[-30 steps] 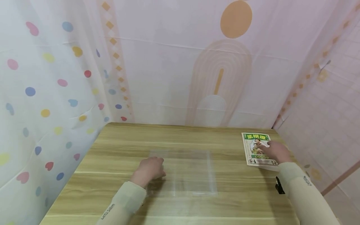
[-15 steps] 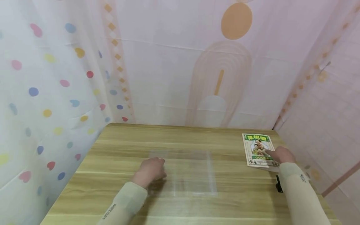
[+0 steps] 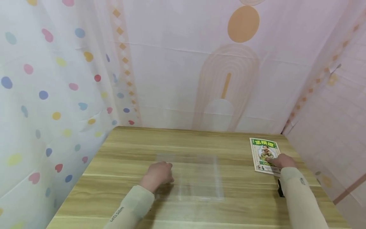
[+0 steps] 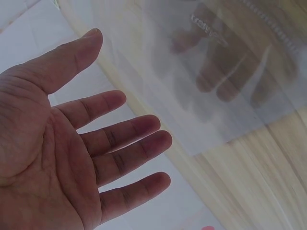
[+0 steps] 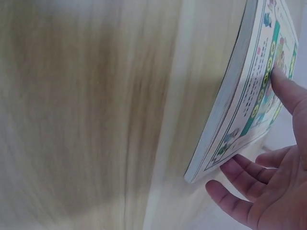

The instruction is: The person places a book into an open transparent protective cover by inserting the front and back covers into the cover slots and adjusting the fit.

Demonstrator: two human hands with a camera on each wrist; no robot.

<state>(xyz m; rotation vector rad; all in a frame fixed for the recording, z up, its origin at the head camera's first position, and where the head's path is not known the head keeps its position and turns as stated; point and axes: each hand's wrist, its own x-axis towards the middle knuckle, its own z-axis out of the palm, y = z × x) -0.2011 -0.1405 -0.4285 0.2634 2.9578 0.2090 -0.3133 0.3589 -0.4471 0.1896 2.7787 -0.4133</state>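
On the right side of the table in the head view lies a paperback book (image 3: 263,152) with a green-and-white illustrated cover. My right hand (image 3: 284,161) grips its right edge; the right wrist view shows the thumb (image 5: 287,88) on the cover and the other fingers (image 5: 240,177) at the edge and partly hidden under it. Left of the book, a clear plastic sheet (image 3: 200,178) with visible fold lines lies flat. My left hand (image 3: 160,174) hovers over its left part, palm empty, fingers relaxed. The left wrist view shows that hand reflected in the plastic sheet (image 4: 153,96).
The wood-grain table (image 3: 228,210) reaches back to a hanging patterned curtain (image 3: 177,79). More curtain with coloured dots (image 3: 57,127) closes off the left side. A small black piece (image 3: 281,189) shows beside the right sleeve.
My right hand has slid slightly toward me along the book, its thumb now lower on the cover. The left hand and the plastic sheet stay in place; the head view has shifted a little.
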